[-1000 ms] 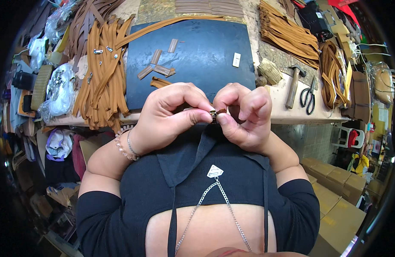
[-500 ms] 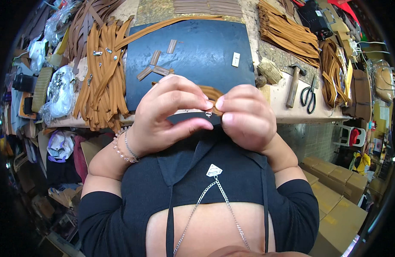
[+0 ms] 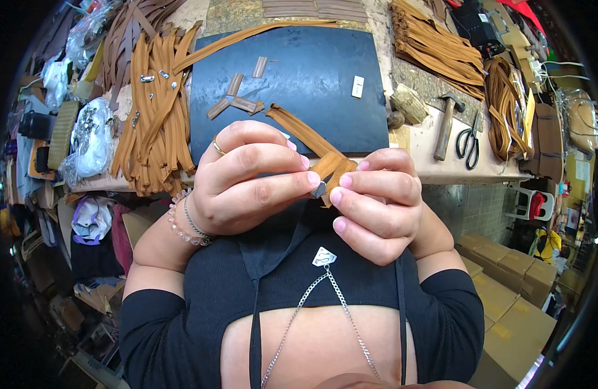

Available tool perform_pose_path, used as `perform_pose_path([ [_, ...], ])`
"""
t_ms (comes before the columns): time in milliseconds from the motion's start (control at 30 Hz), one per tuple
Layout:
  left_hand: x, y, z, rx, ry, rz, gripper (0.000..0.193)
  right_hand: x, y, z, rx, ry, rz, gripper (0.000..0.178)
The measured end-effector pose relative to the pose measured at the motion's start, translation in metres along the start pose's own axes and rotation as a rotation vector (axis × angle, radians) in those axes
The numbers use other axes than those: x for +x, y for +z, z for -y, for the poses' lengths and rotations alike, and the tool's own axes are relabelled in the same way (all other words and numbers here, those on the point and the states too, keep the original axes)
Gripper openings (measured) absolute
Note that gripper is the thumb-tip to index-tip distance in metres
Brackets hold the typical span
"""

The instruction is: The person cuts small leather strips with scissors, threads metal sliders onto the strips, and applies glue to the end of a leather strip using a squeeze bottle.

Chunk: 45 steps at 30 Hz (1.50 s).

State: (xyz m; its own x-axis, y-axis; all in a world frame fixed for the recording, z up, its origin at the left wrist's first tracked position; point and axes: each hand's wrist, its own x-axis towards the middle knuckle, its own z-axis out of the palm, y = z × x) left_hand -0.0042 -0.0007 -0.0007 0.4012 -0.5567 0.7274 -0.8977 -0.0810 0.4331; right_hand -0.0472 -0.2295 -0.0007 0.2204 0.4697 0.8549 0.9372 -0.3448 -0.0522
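Straightened out since half a second ago: brown zipper strip (image 3: 302,133), between both hands and over the dark mat (image 3: 299,71) of the counter (image 3: 429,167). Slants with long axis, pointing far end away and to the left; folds over near the hands. Grasped there by closed fingers of left hand (image 3: 237,178) and right hand (image 3: 386,201). Visible at left fingertips: small grey metal piece (image 3: 319,190), partly covered, hard to make out in shape. Cannot tell whether touching the mat with far end.

A black short-sleeved top (image 3: 364,279) is worn with thin black straps (image 3: 256,337) and a silver chain (image 3: 352,334) bearing a shield-shaped pendant (image 3: 323,257). The left hand (image 3: 240,178) wears a gold-coloured ring (image 3: 218,148); its wrist (image 3: 202,212), a clear beaded bracelet (image 3: 172,221) and a fine chain bracelet (image 3: 191,223).
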Motion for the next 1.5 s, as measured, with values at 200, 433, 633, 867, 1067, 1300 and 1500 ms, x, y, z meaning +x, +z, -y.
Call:
perform_pose_path([
  [200, 0.000, 0.001, 0.001, -0.004, -0.018, 0.009, 0.030, -0.001, -0.001, 0.000, 0.003, 0.006, 0.014, 0.019],
  [433, 0.006, -0.001, 0.000, -0.039, -0.023, 0.048, 0.031, 0.000, 0.003, -0.005, 0.039, 0.034, 0.026, 0.020],
  [633, 0.000, -0.008, 0.001, -0.133, -0.095, 0.036, 0.025, -0.003, 0.000, -0.013, 0.142, 0.041, 0.030, 0.022],
  [867, 0.004, -0.002, 0.011, -0.091, -0.057, 0.100, 0.032, -0.001, 0.004, -0.012, 0.285, 0.302, 0.081, 0.029],
  [1067, -0.005, -0.007, 0.008, -0.154, -0.111, -0.059, 0.018, -0.008, 0.007, -0.011, 0.302, 0.556, 0.181, 0.031],
  [1300, -0.008, -0.003, 0.018, -0.510, -0.457, -0.354, 0.019, -0.003, -0.001, -0.019, -0.079, 0.234, 0.145, 0.023],
  [1500, -0.028, 0.017, 0.040, -1.031, -0.797, -0.045, 0.025, 0.000, -0.003, -0.015, -0.057, 0.246, 0.153, 0.025],
])
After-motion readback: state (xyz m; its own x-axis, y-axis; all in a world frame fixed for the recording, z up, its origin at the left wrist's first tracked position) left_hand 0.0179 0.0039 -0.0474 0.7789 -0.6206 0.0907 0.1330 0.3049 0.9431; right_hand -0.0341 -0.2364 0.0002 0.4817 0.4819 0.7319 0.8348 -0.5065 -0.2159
